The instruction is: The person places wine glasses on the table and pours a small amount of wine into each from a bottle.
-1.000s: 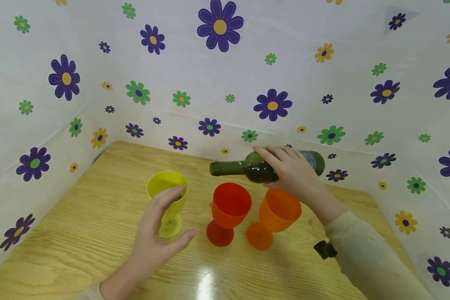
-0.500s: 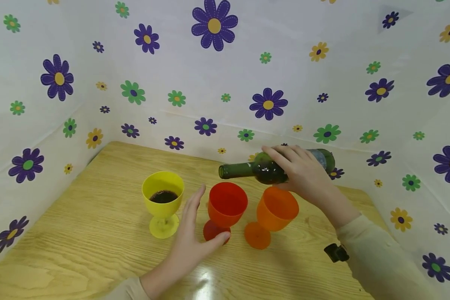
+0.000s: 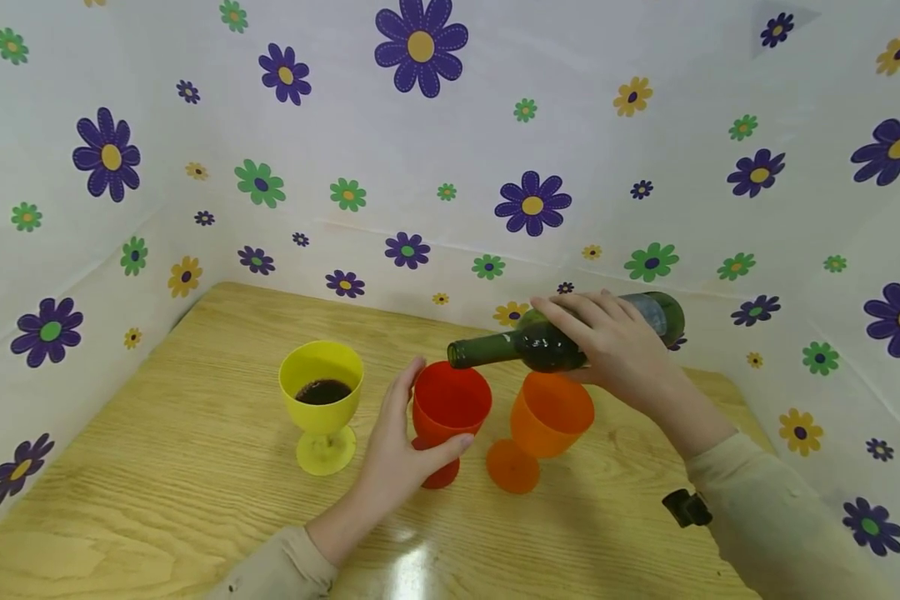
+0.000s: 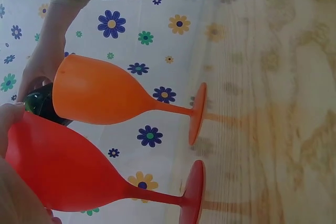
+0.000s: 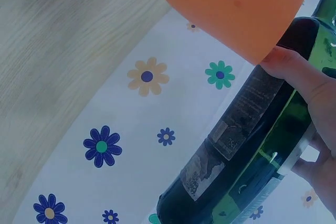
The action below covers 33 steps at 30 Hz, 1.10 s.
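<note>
In the head view, the green bottle [image 3: 562,337] is held almost level by the right hand [image 3: 618,350], whose fingers are curled over its shoulder; the long axis runs right to left, and the neck is pointed left with the mouth poised just above the far rim of the red goblet [image 3: 448,417]. That goblet is gripped by the left hand [image 3: 405,454], with fingers laid up its left side and the thumb hooked round the near side of the bowl, so the left hand is the nearer of the two to it. The orange goblet [image 3: 547,421] is seen just right of the red one, under the bottle's body, and the yellow goblet [image 3: 321,400], with dark liquid in it, is stood apart to the left on the wooden worktop [image 3: 157,467]. In the left wrist view, the red goblet [image 4: 79,174] and orange goblet [image 4: 105,95] are shown side by side, close but not touching, feet planted on the worktop [image 4: 273,103]. In the right wrist view, the bottle [image 5: 252,150] is clasped round its labelled body, with the orange goblet [image 5: 236,3] close against the thumb.
</note>
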{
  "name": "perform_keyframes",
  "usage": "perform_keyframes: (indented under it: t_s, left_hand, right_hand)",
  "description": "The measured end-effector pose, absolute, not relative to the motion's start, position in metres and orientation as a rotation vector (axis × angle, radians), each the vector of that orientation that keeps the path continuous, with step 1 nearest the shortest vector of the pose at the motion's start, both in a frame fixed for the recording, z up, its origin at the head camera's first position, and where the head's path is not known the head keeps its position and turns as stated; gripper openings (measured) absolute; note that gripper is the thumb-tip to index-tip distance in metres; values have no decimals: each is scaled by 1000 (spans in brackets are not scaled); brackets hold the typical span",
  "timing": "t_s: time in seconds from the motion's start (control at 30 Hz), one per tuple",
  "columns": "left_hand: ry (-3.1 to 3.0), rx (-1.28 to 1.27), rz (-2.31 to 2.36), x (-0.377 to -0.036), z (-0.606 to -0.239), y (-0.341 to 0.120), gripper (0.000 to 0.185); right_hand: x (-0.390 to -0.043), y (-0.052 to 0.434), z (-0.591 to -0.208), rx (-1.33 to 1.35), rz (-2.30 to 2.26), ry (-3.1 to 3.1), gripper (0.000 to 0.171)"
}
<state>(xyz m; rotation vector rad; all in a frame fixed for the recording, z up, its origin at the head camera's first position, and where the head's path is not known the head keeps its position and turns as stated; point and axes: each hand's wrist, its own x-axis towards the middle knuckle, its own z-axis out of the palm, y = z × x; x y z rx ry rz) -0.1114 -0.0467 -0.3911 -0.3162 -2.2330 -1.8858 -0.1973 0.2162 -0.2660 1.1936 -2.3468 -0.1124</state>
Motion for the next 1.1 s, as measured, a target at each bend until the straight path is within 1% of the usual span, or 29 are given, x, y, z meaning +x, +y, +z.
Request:
perform_keyframes:
  t_s: [0.3, 1.1]
  left_hand:
    - [-2177, -342, -1963, -116, -390, -45, 92]
    - [-2184, -334, -1962, -114, -391, -45, 93]
  right_hand:
    - [-197, 220, -262, 1212, -151, -2315, 105]
    - [-191, 224, -260, 1211, -174, -2335, 102]
